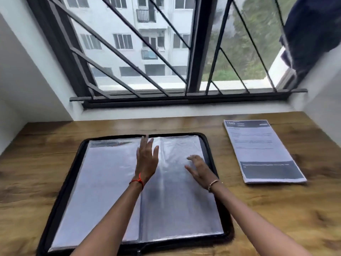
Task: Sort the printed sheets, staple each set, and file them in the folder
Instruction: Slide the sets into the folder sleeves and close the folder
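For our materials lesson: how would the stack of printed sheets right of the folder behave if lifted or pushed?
The printed sheets form a thin pile, so they would probably droop when lifted by one edge. On the glossy desk they would likely slide, top sheets shifting first.

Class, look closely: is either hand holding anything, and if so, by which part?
Nothing is held. The left hand and right hand are both open over the folder.

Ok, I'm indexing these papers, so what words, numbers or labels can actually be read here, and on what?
"1563": in the dark header band on the top sheet of the printed stack.
The rest of that sheet: too blurred to read.
The folder: no readable text.
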